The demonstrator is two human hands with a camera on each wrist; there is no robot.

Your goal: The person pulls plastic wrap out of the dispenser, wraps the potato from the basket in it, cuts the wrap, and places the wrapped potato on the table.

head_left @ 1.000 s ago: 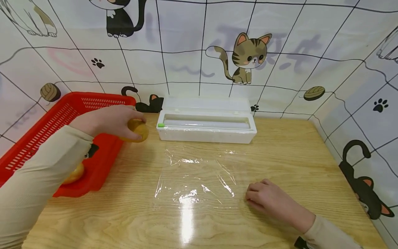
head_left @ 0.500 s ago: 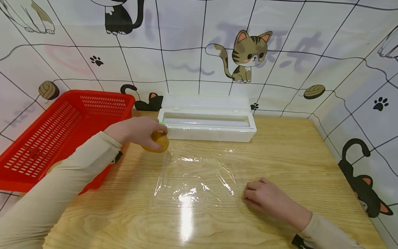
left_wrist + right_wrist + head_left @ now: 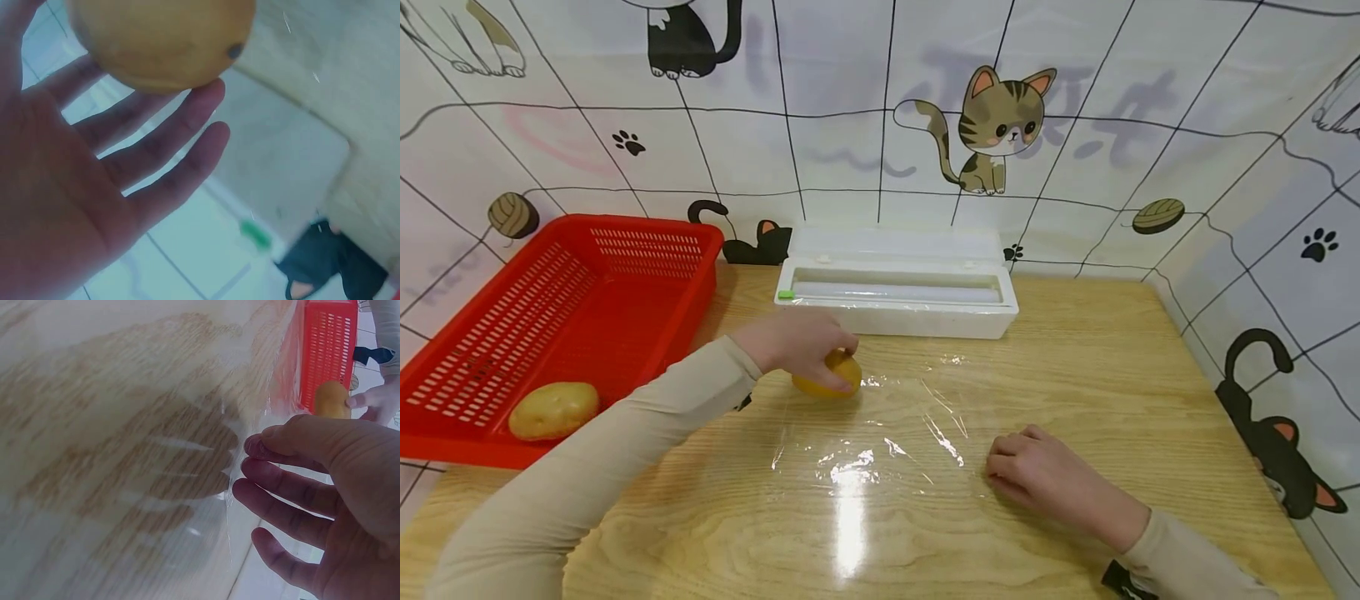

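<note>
Over the part of the film nearest the white box and toward the basket side, the person's left hand is pinching a rounded, golden-brown, potato-like item between thumb and fingers; the left wrist view is showing a dark spot on its skin and the remaining fingers spreading apart beneath it. Whether the item is touching the sheet, one cannot tell. The clear, creased plastic film is lying across the light wood-grain counter, catching bright glints. At its far side, the right hand is resting low by the counter, pinching the film's edge with thumb and forefinger pressed together, while its other fingers are curving loosely apart. Behind the film, a long white rectangular box is standing with its lid raised, a pale roll lying inside and a small bright-green tab sitting at one end of its front edge. On the left, a red slotted plastic basket is holding a pale yellow oval potato in its near end. Cream sleeves are covering both forearms.
</note>
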